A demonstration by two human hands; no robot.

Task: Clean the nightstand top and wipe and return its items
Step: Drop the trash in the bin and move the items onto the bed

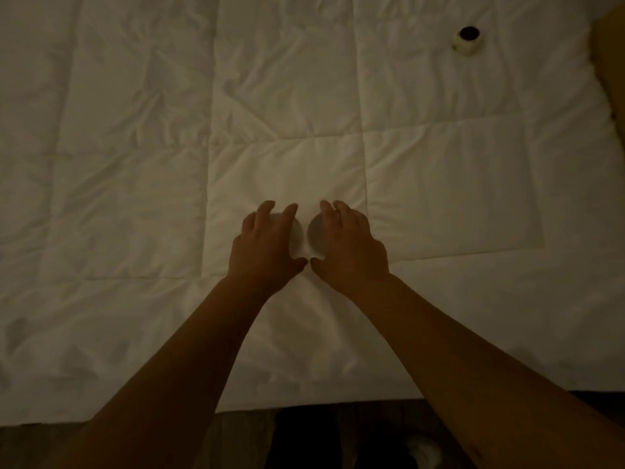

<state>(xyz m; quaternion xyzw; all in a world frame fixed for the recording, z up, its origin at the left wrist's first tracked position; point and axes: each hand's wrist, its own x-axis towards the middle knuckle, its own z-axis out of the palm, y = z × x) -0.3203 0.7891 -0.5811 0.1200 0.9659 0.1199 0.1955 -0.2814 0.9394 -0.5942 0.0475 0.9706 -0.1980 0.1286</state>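
The left hand (267,243) reaches down over a small white round object (297,236), fingers curled over its far side and thumb hooked under its near edge, so it grips the piece from above. The right hand (348,245) does the same with a second white round object (317,236), fingers bent over the top and thumb tucked at the near side. The two pieces sit side by side between the hands, touching or nearly so, and both rest on the white quilted comforter (135,164) of a bed; the dim light makes it impossible to tell exactly what they are, only that they look like small cups or bowls. Both bare forearms stretch in from the bottom of the view. Well apart, toward the far right of the bed, a small pale jar with a dark top (467,40) sits on the comforter. At the right edge a yellowish pillow or cushion (612,52) shows. Below the bed's near edge lies a dark wooden floor (236,441).
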